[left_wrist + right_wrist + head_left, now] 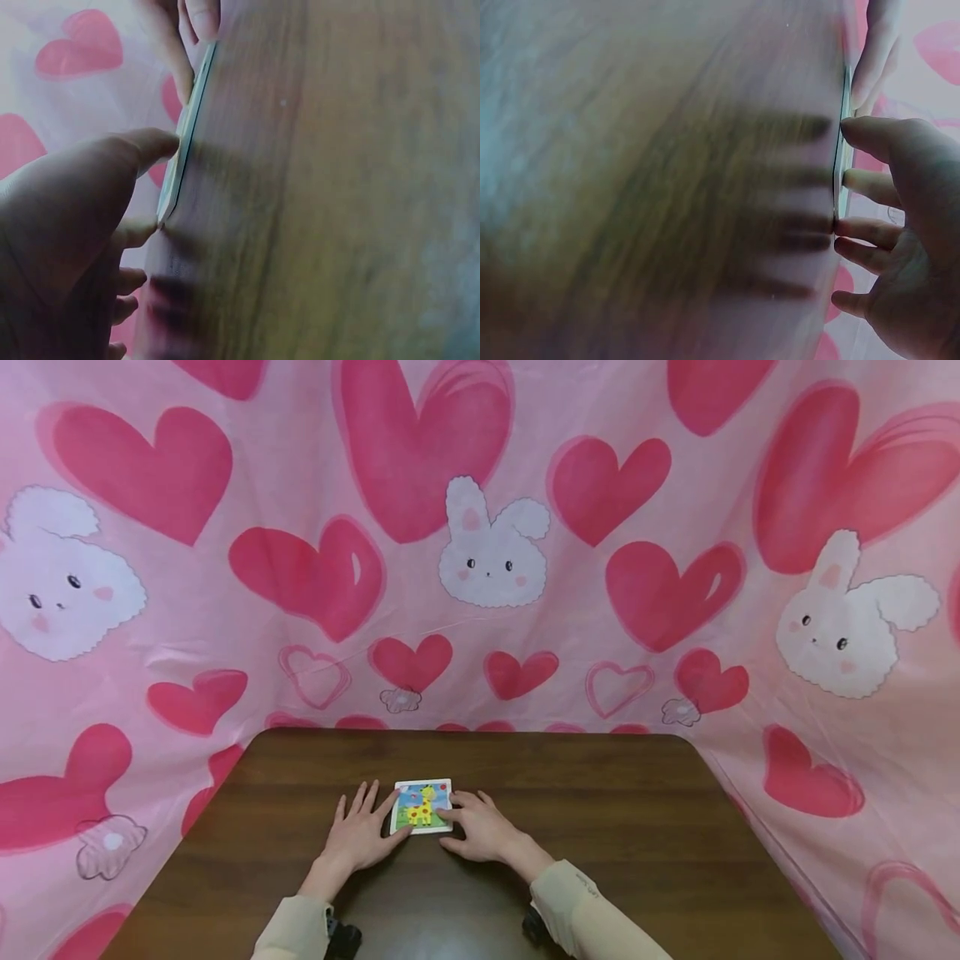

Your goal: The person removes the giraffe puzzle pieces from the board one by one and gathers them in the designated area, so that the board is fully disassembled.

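A flat, nearly square giraffe picture board [422,810] with a white border lies on the brown table, a yellow giraffe on blue and green. Along its left side rests my left hand [362,837], fingers spread, the thumb touching the near left corner and the index finger at the left edge. My right hand [483,832] is at the right side, one fingertip on the picture and others by the edge. Both wrist views show the board edge-on: the left thumb [154,146] touches it, and the right fingers [870,187] meet its side. Whether it has loose pieces, I cannot tell.
The dark wooden table [630,827] has rounded far corners. Behind it and along both sides hangs a pink cloth [585,610] with red hearts and white rabbits. A dark wrist device [343,938] sits at the left cuff, another [534,927] at the right.
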The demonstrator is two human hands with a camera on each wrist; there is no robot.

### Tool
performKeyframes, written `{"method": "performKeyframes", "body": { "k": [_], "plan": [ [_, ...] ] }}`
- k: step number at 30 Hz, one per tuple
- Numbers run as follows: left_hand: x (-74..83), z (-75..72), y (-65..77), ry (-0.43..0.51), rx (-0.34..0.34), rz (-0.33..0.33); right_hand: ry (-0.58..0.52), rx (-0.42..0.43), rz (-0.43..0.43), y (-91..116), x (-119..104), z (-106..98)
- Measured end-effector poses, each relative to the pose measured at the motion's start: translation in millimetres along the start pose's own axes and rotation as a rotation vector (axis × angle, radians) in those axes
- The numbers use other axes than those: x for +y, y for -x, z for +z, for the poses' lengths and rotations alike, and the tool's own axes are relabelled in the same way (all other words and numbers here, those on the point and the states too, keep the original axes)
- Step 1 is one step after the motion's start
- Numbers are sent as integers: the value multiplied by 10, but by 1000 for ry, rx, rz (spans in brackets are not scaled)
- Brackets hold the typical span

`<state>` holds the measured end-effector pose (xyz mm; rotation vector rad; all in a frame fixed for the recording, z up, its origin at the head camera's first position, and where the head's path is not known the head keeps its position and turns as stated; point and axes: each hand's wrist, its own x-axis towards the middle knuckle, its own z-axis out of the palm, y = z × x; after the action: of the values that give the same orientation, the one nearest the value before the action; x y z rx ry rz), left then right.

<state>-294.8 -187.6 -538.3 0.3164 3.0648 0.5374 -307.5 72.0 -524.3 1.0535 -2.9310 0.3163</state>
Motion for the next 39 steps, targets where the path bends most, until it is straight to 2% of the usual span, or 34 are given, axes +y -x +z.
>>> {"method": "performKeyframes", "body": {
  "k": [6,13,21,27,39],
  "plan": [
    [-53,-16,21,3,-11,-8,4,-35,34,-51,-29,33],
    [-107,-17,-4,4,-28,-2,16,-16,14,-53,-36,27],
    [-123,-15,4,-4,-37,-10,37,-43,29,-75,-24,54],
    [-120,-25,26,-29,-34,-14,29,-53,31,-76,-25,54],
    [-169,-68,62,-2,-68,-2,0,-57,8,-76,-40,40]
  ]
}}
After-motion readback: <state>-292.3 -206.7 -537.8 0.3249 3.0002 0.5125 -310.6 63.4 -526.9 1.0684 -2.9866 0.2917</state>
